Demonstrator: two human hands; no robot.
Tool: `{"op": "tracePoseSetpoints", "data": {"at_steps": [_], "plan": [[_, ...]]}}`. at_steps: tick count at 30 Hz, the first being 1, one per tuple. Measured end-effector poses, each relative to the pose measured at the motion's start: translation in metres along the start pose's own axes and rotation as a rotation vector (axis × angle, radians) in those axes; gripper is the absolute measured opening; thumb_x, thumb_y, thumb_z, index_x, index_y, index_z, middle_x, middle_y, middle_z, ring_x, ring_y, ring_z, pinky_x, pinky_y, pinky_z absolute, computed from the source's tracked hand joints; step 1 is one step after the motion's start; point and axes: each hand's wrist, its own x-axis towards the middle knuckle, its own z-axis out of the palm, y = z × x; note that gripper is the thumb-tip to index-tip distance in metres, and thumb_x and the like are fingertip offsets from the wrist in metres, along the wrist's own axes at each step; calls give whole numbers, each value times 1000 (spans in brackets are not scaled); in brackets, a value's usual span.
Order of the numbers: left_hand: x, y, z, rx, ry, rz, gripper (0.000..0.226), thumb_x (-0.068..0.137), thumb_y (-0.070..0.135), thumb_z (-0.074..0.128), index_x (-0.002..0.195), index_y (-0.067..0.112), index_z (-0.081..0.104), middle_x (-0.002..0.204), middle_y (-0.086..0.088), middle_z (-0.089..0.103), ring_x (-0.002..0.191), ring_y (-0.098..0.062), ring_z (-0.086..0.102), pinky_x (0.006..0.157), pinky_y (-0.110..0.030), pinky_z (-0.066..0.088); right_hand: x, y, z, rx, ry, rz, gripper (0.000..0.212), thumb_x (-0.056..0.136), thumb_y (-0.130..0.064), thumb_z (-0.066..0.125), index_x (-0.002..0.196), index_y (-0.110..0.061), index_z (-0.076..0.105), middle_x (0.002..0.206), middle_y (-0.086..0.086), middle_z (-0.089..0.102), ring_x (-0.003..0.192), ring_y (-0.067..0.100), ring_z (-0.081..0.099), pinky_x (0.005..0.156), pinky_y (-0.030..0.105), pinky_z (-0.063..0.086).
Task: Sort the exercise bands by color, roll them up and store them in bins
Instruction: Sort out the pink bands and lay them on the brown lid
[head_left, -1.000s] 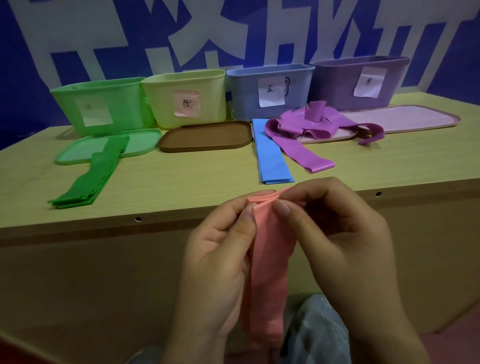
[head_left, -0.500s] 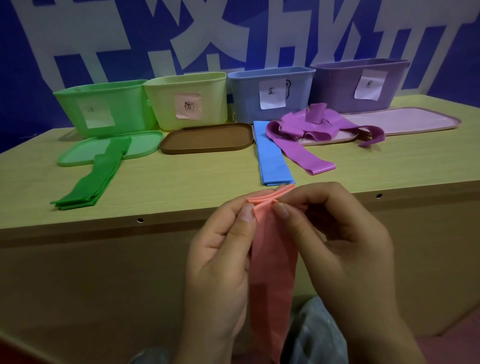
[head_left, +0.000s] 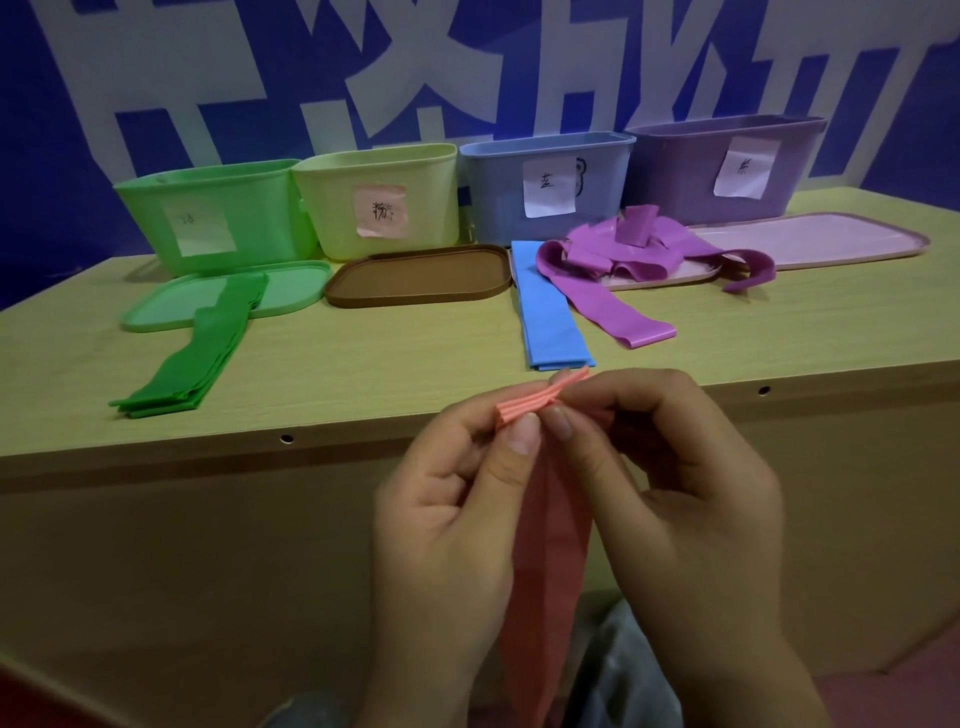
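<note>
Both hands are raised together in front of the table's near edge, backs toward the camera and wrists running down to the bottom of the view. The left hand (head_left: 447, 525) stands with its thumb upright and its fingers curled in behind, pinching the left part of the top end of the pink band (head_left: 540, 402) — the right hand (head_left: 675, 499) mirrors it, thumb tip beside the left thumb tip and fingers arched over the band's right part. The two thumbs nearly touch, and the rest of the band hangs down between the palms.
</note>
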Motion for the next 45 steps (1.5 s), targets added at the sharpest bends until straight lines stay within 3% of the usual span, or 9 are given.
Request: {"op": "tracePoseSetpoints", "data": {"at_steps": [5, 10, 21, 26, 28, 34, 40, 43, 45], "plan": [[2, 2, -6, -16, -8, -26, 17, 72, 25, 66, 86, 29, 77, 85, 2, 76, 83, -12, 71, 71, -21, 54, 4, 5, -7, -73, 51, -25, 9, 79, -20, 71, 85, -20, 64, 85, -6, 58, 77, 18, 57, 66, 32, 48], [4, 5, -10, -43, -62, -65, 17, 68, 23, 70, 83, 25, 77, 85, 0, 75, 84, -14, 69, 74, -23, 53, 6, 9, -10, -36, -8, -75, 6, 81, -16, 69, 82, -16, 62, 96, -4, 60, 98, 17, 60, 80, 33, 49], [20, 15, -27, -140, -277, -348, 34, 57, 19, 84, 90, 17, 78, 95, -3, 75, 87, -11, 70, 67, -18, 54, 10, 7, -6, 164, -120, 18, 16, 78, -17, 68, 87, -29, 61, 83, -7, 62, 79, 19, 63, 70, 33, 52], [31, 22, -15, 31, -150, -165, 22, 63, 25, 70, 83, 22, 78, 91, 3, 75, 84, -8, 69, 68, -19, 54, 3, 18, 5, 331, -224, 102, 52, 84, -43, 63, 130, -44, 39, 128, -5, 51, 113, 15, 57, 84, 23, 49], [37, 25, -10, -30, -98, -109, 22, 67, 22, 69, 87, 22, 77, 91, 4, 76, 82, -7, 69, 68, -22, 55, -4, 21, 9, 426, -312, 115, 61, 87, -43, 58, 138, -51, 25, 130, -9, 50, 109, 14, 60, 86, 24, 49], [55, 32, 3, -25, -157, -63, 18, 70, 25, 69, 86, 24, 78, 85, 8, 75, 75, -3, 65, 65, -18, 55, -13, 27, 18, 333, -229, 48, 71, 89, -7, 56, 134, -55, 28, 100, -4, 67, 71, 7, 63, 67, 20, 48], [69, 33, 5, -61, -119, -193, 29, 74, 22, 66, 101, 15, 73, 92, -14, 74, 88, -25, 67, 83, -40, 54, -5, 28, 24, 316, -202, 41, 50, 88, 1, 50, 116, -41, 55, 102, -17, 64, 88, 1, 62, 78, 15, 46], [72, 30, 6, -54, -73, -200, 29, 75, 23, 66, 103, 14, 71, 85, -13, 75, 84, -24, 69, 77, -36, 57, -1, 31, 25, 365, -308, 147, 38, 86, 2, 48, 86, -32, 65, 88, -19, 65, 84, -5, 60, 74, 7, 41], [75, 25, 5, -41, -52, -190, 25, 79, 21, 66, 103, 15, 70, 82, -10, 75, 79, -21, 71, 71, -32, 57, -3, 35, 27, 457, -388, 245, 30, 85, -3, 54, 88, -30, 66, 89, -18, 67, 84, -6, 60, 74, 7, 42]]}}
